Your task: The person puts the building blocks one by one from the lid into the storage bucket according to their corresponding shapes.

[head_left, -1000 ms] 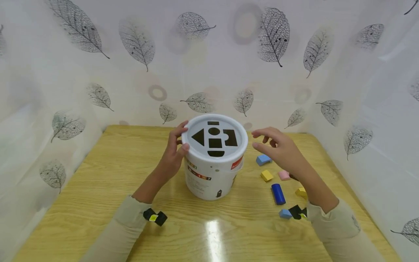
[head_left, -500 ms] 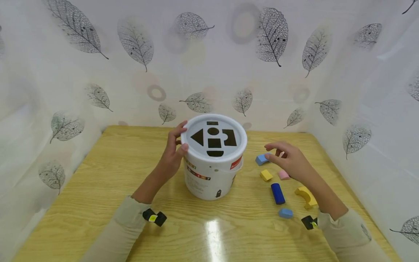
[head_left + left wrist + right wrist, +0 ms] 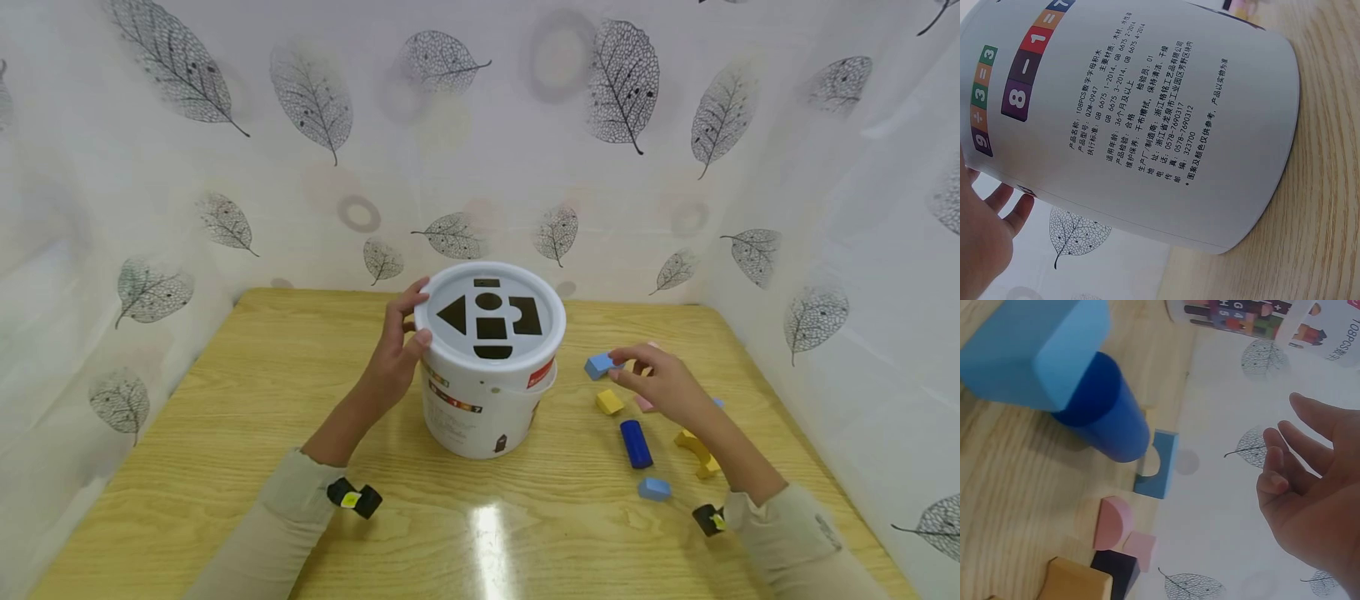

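A white bucket (image 3: 468,412) stands upright on the wooden table, its lid (image 3: 543,350) pierced with shaped holes. At the bucket's left edge my left hand (image 3: 396,354) grips the rim, thumb and fingers bent around it. My right hand (image 3: 660,383) is over the blocks on the right, fingertips by the light blue arch block (image 3: 600,365). In the head view they overlap its right end; in the right wrist view the loosely bent fingers (image 3: 1310,415) hold nothing and stand apart from the arch block (image 3: 1163,478).
Around the right hand lie a yellow block (image 3: 610,402), a dark blue cylinder (image 3: 636,444), a small light blue block (image 3: 655,489) and a yellow arch (image 3: 697,454). Pink blocks (image 3: 1114,523) and a dark block (image 3: 1116,570) show in the right wrist view. A leaf-patterned sheet (image 3: 480,150) surrounds the table.
My right hand has moved away from beside the bucket's lid, rightward and lower, to the light blue arch block. My left hand and the bucket have stayed in place.
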Demonstrator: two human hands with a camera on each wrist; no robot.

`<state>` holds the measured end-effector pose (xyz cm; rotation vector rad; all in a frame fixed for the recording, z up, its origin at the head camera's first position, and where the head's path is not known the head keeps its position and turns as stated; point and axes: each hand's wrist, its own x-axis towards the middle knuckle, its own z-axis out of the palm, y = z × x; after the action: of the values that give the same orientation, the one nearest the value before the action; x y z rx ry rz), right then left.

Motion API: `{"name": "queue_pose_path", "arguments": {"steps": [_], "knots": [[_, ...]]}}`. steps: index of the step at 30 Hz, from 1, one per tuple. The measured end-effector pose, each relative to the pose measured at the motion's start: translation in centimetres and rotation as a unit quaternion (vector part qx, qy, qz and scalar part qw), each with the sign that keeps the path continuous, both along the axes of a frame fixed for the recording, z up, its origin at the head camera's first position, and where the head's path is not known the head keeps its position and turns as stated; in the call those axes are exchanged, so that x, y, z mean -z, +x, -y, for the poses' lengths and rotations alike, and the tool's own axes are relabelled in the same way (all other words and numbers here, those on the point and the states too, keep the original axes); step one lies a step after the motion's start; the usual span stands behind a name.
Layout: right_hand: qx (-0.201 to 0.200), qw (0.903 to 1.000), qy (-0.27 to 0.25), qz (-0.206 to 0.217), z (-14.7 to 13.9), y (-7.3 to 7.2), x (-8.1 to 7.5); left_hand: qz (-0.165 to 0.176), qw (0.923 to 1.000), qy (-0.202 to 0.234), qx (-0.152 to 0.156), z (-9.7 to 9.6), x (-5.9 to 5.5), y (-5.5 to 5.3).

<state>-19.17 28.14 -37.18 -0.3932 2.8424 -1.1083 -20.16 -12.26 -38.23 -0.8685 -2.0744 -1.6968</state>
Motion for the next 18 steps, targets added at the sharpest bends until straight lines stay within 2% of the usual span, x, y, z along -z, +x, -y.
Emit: {"name": "queue_pose_path", "arguments": {"steps": [11, 18], "knots": [[-0.004, 0.9994, -0.011, 0.033, -0.6, -0.6, 1.8, 0.002, 1.0000, -0.004, -0.002, 0.0, 0.0, 0.0], [-0.007, 0.9996, 0.022, 0.014, -0.8, -1.0, 2.8, 0.010, 0.9999, -0.008, -0.005, 0.0, 0.0, 0.1]]}}
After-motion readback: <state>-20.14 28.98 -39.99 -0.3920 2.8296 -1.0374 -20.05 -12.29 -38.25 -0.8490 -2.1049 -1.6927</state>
